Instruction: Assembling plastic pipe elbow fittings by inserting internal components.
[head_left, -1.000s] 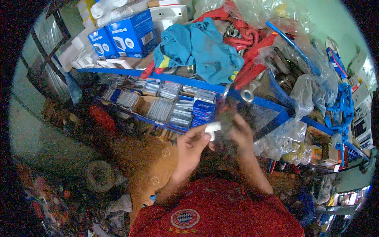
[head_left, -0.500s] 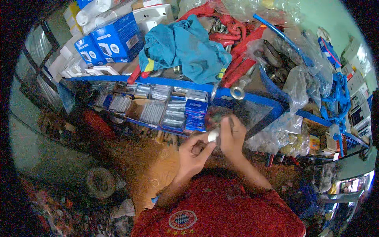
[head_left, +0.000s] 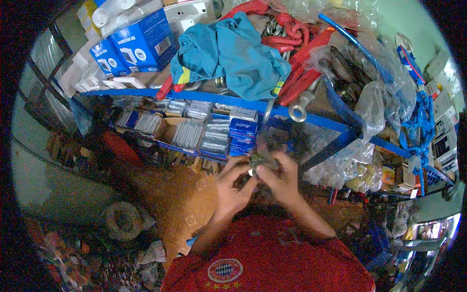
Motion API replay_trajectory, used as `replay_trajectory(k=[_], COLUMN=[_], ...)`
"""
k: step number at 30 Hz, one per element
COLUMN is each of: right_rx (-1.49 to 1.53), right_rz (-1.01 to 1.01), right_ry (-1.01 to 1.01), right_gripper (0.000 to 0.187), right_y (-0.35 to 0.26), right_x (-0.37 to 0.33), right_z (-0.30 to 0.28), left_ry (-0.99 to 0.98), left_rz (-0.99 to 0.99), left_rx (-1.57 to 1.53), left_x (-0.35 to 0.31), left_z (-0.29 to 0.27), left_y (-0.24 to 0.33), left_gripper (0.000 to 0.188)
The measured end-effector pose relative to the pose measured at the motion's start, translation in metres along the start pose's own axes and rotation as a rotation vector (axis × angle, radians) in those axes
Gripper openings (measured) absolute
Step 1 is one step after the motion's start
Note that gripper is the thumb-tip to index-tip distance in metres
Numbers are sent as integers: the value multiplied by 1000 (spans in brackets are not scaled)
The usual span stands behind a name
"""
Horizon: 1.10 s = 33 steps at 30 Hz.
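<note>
My left hand [head_left: 232, 187] is in front of my chest, its thumb and fingers closed in a pinch. A small white piece [head_left: 251, 172] shows at its fingertips, mostly covered. Facing it, my right hand [head_left: 283, 181] has its fingers bent and closed, with the thumb reaching toward the left fingertips. Between the two hands is a small dark greenish object [head_left: 258, 159], too blurred to name. The hands nearly meet just below a small stack of blue boxes [head_left: 242, 136] on the lower shelf.
A blue-edged shelf [head_left: 185, 96] crosses ahead, holding a teal cloth [head_left: 236, 63], red shackles [head_left: 287, 39], blue-and-white boxes [head_left: 143, 46] and plastic bags [head_left: 372, 104]. A steel eye bolt [head_left: 297, 113] juts over its edge. Blue chain [head_left: 418, 121] hangs at right.
The white piece has moved slightly left and down and is more covered by my fingers. My right hand has lowered, its thumb turned toward my left fingertips; the dark object now shows between them.
</note>
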State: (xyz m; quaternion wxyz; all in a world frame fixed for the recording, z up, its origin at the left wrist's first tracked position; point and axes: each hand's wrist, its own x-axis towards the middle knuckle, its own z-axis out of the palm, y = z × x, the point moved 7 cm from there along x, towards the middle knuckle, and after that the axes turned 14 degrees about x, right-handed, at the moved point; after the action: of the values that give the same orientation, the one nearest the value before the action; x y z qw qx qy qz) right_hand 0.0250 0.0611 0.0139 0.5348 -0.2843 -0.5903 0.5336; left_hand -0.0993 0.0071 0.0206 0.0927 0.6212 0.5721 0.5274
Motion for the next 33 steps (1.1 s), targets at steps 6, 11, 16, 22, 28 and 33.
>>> replay_trajectory(k=[6, 11, 16, 22, 28, 33], right_rx=[300, 750, 1094, 88, 321, 349], right_rz=[159, 299, 306, 103, 208, 137], right_ry=[60, 35, -53, -119, 60, 18], right_gripper=[14, 27, 38, 21, 15, 19], right_y=[9, 2, 6, 5, 19, 15], right_x=[13, -4, 2, -9, -3, -16], right_z=[-4, 9, 10, -6, -13, -12], left_ry=[-51, -139, -84, -8, -5, 18], left_rz=[-14, -99, -190, -274, 70, -146], left_rx=[-320, -342, -478, -359, -394, -460], left_x=[-6, -3, -11, -20, -21, -21], left_z=[7, 5, 9, 9, 19, 13], left_y=[6, 6, -8, -15, 0, -4], left_gripper=[32, 29, 31, 30, 31, 29])
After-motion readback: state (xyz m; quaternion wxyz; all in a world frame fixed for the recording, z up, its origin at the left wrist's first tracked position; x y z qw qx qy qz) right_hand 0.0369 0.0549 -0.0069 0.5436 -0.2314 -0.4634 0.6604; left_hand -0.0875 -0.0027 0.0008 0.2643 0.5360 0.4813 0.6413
